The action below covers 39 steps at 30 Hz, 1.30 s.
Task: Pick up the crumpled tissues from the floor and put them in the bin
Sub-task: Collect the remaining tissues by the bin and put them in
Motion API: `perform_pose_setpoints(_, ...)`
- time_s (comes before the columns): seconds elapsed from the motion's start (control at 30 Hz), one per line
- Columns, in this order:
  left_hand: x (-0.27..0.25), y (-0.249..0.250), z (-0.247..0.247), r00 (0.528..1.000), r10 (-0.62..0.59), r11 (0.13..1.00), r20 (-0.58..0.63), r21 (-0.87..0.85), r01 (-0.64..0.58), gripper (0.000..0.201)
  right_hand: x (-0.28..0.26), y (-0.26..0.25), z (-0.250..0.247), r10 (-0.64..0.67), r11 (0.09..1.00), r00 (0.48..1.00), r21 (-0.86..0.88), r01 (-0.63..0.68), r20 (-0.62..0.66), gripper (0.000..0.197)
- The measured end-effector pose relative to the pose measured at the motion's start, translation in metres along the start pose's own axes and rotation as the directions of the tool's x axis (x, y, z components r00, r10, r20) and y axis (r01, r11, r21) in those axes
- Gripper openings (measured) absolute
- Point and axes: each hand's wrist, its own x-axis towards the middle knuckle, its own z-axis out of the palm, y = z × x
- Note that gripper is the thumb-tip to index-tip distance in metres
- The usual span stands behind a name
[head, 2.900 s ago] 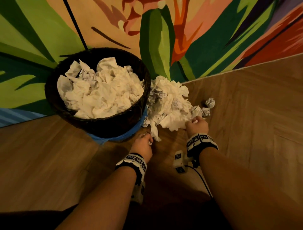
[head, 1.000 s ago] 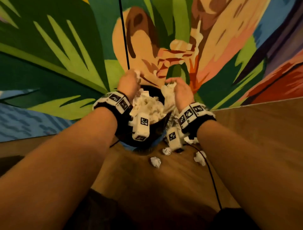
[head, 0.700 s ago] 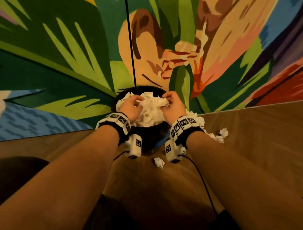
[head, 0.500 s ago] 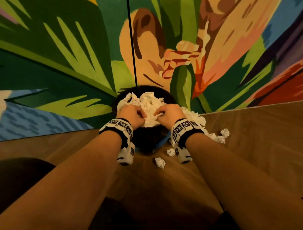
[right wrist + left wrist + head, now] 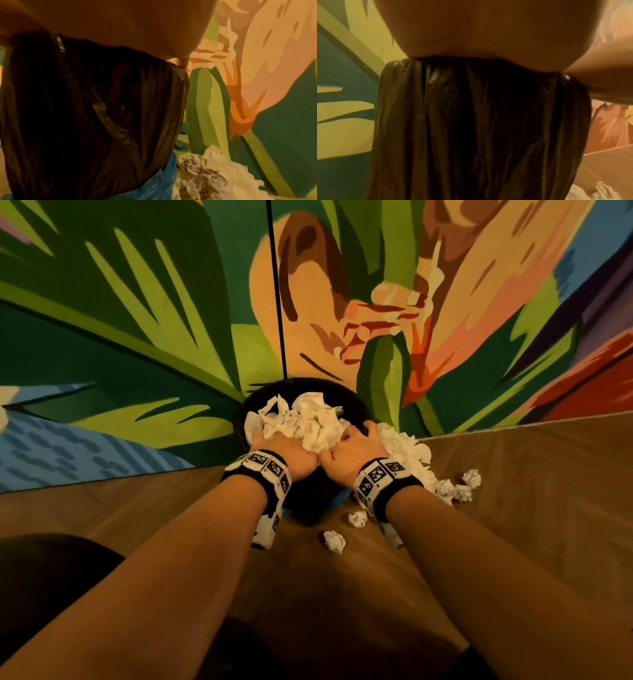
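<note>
Now both hands, left hand (image 5: 284,451) and right hand (image 5: 356,450), press on the tissues (image 5: 308,422) heaped in the bin (image 5: 308,501); fingers are buried, their grip unclear. More tissues (image 5: 334,541) lie on the floor (image 5: 513,525).

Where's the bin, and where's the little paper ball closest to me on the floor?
bin (image 5: 346,392), head view, on its dark back rim.
closest tissue ball (image 5: 334,541), head view, on its crumpled middle.
</note>
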Motion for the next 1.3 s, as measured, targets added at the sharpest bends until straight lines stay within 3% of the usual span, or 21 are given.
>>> perform_pose_setpoints(0.13,-0.001,0.0,-0.005,0.997,-0.055,0.997,0.053,0.054,0.052,0.067,-0.006,0.004,0.005,-0.033,0.997,0.994,0.07,0.041,-0.108,0.069)
perform_pose_setpoints(0.3,-0.009,-0.001,-0.031,0.98,-0.091,0.987,-0.179,-0.148,0.065,0.04,-0.015,0.018,0.0,-0.048,0.98,0.973,0.179,0.09,-0.228,0.051)
perform_pose_setpoints(0.43,-0.013,-0.004,-0.051,0.939,-0.15,0.925,-0.31,-0.379,0.023,0.041,-0.021,0.028,-0.008,-0.008,0.931,0.951,0.346,0.12,-0.308,0.045)
perform_pose_setpoints(0.6,-0.016,0.003,-0.065,0.894,-0.163,0.848,-0.417,-0.522,-0.088,0.037,-0.025,0.042,-0.018,0.086,0.848,0.907,0.507,0.151,-0.412,0.038)
perform_pose_setpoints(0.73,-0.022,0.026,-0.073,0.88,-0.059,0.818,-0.47,-0.528,-0.227,0.031,-0.027,0.059,-0.019,0.214,0.769,0.871,0.626,0.128,-0.442,0.045)
perform_pose_setpoints(0.9,-0.038,0.08,-0.068,0.855,0.135,0.778,-0.501,-0.481,-0.405,0.032,-0.034,0.096,0.002,0.449,0.671,0.815,0.741,-0.036,-0.367,0.039)
perform_pose_setpoints(1.0,-0.052,0.123,-0.043,0.851,0.359,0.779,-0.385,-0.378,-0.5,0.03,-0.047,0.12,0.026,0.517,0.647,0.822,0.739,-0.191,-0.24,0.034)
perform_pose_setpoints(1.1,-0.055,0.149,0.005,0.862,0.483,0.829,-0.156,-0.237,-0.507,0.037,-0.067,0.138,0.058,0.515,0.662,0.856,0.655,-0.364,-0.045,0.034)
perform_pose_setpoints(1.2,-0.047,0.143,0.075,0.897,0.398,0.904,0.194,-0.252,-0.346,0.032,-0.092,0.149,0.102,0.519,0.674,0.835,0.514,-0.531,0.182,0.034)
perform_pose_setpoints(1.3,-0.043,0.113,0.151,0.905,0.222,0.961,0.362,-0.24,-0.139,0.061,-0.122,0.154,0.146,0.566,0.603,0.738,0.426,-0.674,0.367,0.033)
